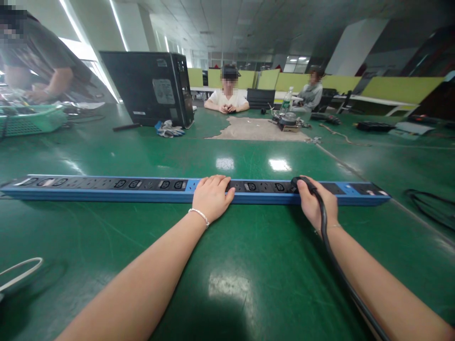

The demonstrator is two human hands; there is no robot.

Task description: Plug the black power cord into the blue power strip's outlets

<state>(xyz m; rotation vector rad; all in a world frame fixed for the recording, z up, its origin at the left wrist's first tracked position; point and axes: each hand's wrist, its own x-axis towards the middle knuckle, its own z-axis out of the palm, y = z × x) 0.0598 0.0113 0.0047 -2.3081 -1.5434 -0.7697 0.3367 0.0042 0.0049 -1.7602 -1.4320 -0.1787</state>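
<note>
Yellow-green partitions (394, 92) are lining the back of a wide office-workshop, and a glossy green workbench (142, 156) is filling the foreground. A long blue-edged power distribution strip (181, 194) is lying sockets-up across it, directly in front of the wearer.

The left hand (212, 196) is resting palm-down over the strip's middle, partly open, fingers together across the top and thumb apart, gripping nothing else. The right hand (320, 201) is closing thumb and fingers around a moulded black plug (295, 183) at the socket face; its black power cord (324, 222) is trailing along the forearm. The fingers and plug body are hiding the prongs, so how deeply it is seated is impossible to tell.

Handling this well probably means bracing the strip firmly, nearer the plug if it is rocking, keeping the plug square to the sockets, and loading its body rather than the cord.

Counting up: one strip is lying here, with two blue sections and at least six outlined black outlets showing; one plug is being held. Farther off, one computer tower (142, 87), one green basket (35, 118), one bottle (286, 100) and three other people are appearing.
</note>
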